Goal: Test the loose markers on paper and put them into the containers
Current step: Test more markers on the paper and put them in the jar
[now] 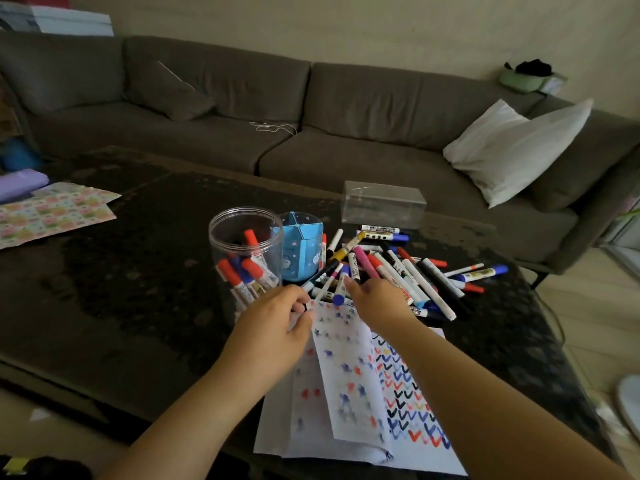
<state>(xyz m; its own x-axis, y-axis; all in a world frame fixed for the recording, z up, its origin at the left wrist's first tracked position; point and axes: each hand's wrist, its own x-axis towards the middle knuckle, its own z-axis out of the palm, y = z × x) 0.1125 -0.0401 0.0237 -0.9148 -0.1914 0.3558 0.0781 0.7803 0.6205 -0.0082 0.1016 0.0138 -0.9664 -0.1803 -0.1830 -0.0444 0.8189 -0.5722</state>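
A pile of loose markers lies on the dark table behind the test paper, which is covered in coloured ticks and blots. My left hand has its fingers curled and pinches the dark end of a thin white marker at the paper's top edge. Just to its right, my right hand reaches over the near side of the pile, its fingers stretched out and touching the markers. A clear round jar holding several red- and blue-capped markers stands left of the pile. Beside it is a blue compartment holder.
A clear rectangular box stands behind the pile. Patterned paper and a purple roll lie at the table's left end. A brown sofa with a white pillow runs behind the table. The table's near edge is under my forearms.
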